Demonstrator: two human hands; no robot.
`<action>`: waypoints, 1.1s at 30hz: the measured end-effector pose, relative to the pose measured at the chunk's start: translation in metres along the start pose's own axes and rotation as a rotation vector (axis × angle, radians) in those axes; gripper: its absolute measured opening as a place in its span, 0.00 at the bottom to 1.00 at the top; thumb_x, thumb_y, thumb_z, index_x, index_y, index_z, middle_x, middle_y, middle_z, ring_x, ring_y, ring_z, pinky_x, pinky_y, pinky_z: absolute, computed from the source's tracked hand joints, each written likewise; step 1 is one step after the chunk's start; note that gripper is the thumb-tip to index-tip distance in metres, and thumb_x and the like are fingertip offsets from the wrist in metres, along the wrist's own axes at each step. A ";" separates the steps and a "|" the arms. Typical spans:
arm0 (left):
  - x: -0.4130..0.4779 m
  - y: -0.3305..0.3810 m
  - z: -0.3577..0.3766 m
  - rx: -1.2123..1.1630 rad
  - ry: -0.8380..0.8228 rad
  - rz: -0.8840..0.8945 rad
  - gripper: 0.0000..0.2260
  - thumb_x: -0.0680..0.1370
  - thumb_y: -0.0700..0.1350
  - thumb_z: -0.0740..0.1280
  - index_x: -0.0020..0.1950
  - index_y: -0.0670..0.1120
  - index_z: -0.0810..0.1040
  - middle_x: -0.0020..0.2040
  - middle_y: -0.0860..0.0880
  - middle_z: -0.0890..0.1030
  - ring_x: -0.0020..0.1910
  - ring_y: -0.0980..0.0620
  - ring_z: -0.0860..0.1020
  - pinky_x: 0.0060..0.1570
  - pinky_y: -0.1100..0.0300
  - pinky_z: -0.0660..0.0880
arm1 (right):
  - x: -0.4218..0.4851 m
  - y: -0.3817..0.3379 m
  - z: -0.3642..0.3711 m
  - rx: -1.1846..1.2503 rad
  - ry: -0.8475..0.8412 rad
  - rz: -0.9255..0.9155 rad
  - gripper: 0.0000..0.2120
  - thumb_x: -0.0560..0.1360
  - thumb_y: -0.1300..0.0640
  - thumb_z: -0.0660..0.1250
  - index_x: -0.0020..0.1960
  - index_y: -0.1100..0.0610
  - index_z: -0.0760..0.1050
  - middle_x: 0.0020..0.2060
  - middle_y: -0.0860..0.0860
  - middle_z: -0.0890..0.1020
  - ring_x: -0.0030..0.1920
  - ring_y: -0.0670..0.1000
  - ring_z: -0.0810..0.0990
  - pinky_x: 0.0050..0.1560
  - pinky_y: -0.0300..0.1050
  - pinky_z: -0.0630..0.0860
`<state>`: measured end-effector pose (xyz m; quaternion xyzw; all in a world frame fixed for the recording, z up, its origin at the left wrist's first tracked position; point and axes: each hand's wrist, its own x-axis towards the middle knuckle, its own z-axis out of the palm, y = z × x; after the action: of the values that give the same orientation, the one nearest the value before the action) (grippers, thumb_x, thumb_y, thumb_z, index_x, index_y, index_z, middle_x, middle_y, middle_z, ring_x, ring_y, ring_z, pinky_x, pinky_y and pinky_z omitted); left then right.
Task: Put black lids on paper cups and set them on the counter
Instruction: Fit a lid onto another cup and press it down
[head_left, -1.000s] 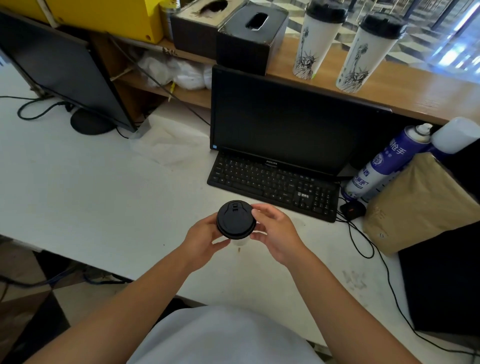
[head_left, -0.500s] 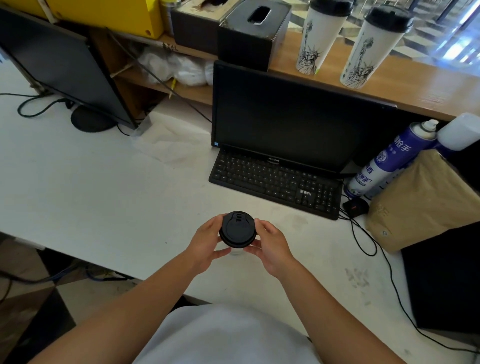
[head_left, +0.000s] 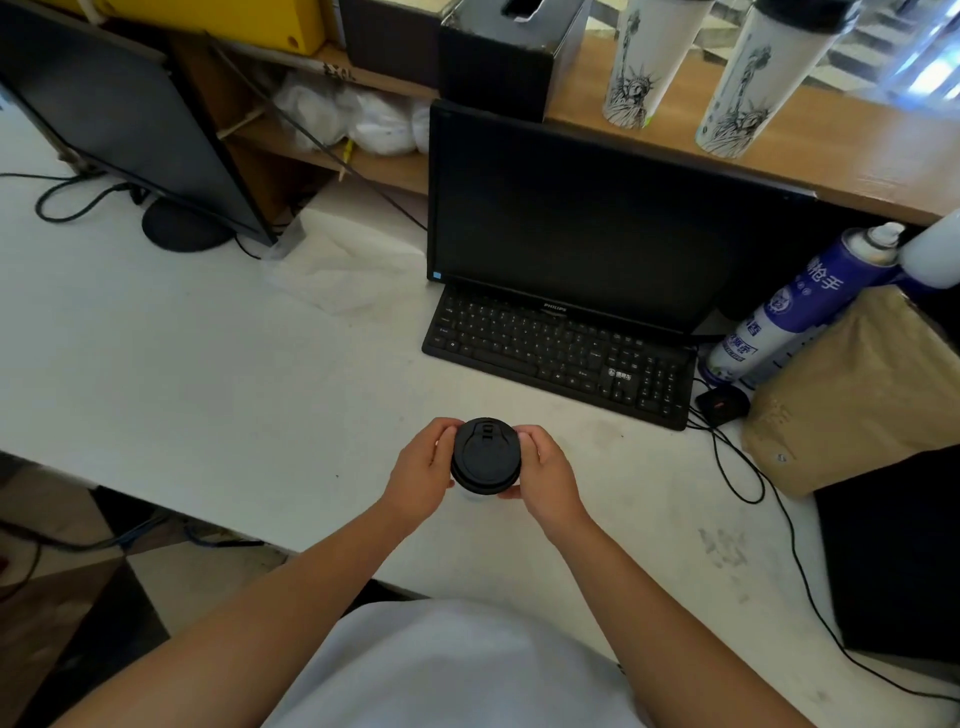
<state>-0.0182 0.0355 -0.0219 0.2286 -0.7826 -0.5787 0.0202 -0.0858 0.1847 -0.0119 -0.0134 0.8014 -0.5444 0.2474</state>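
We see both hands over the near part of the white desk (head_left: 171, 395), meeting around one black lid (head_left: 485, 457). The left hand (head_left: 423, 475) curls against the lid's left edge and the right hand (head_left: 545, 475) against its right edge, fingers wrapped close on both sides. Straight down from above, the lid covers nearly everything beneath it — only a pale sliver of the paper cup (head_left: 474, 496) peeks out under its near rim, so we cannot tell whether the lid is pressed fully home. The cup and lid sit in front of the black keyboard (head_left: 558, 356), with the dark monitor (head_left: 587, 228) just behind that. On the wooden counter (head_left: 841, 150) above the monitor stand two tall white cups — the left finished cup (head_left: 641, 67) and the right finished cup (head_left: 748, 83) — each printed with a statue drawing, the pair close together but apart. At the desk's right side a blue spray can (head_left: 795, 306) leans against a brown paper bag (head_left: 857, 395).
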 end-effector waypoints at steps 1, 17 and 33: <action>0.002 -0.002 -0.002 0.092 0.016 0.070 0.13 0.86 0.44 0.54 0.60 0.46 0.77 0.54 0.49 0.81 0.54 0.49 0.79 0.53 0.52 0.80 | 0.002 0.000 0.000 -0.055 0.013 -0.045 0.13 0.86 0.56 0.53 0.57 0.54 0.76 0.58 0.55 0.78 0.54 0.52 0.80 0.37 0.44 0.84; -0.020 0.003 0.013 -0.258 0.226 -0.104 0.10 0.85 0.45 0.56 0.62 0.51 0.74 0.56 0.48 0.79 0.50 0.46 0.83 0.36 0.56 0.84 | -0.013 0.007 0.009 0.509 -0.014 0.213 0.12 0.85 0.57 0.59 0.62 0.59 0.79 0.60 0.55 0.82 0.59 0.56 0.82 0.56 0.51 0.82; -0.005 -0.002 -0.002 -0.110 0.130 -0.206 0.12 0.84 0.53 0.57 0.59 0.47 0.72 0.54 0.45 0.78 0.39 0.49 0.81 0.38 0.49 0.84 | -0.007 0.006 0.013 0.112 -0.027 0.164 0.17 0.86 0.47 0.51 0.64 0.51 0.76 0.62 0.51 0.80 0.59 0.53 0.80 0.45 0.50 0.85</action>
<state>-0.0123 0.0352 -0.0218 0.3433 -0.7192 -0.6036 0.0239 -0.0732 0.1776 -0.0180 0.0588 0.7646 -0.5661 0.3024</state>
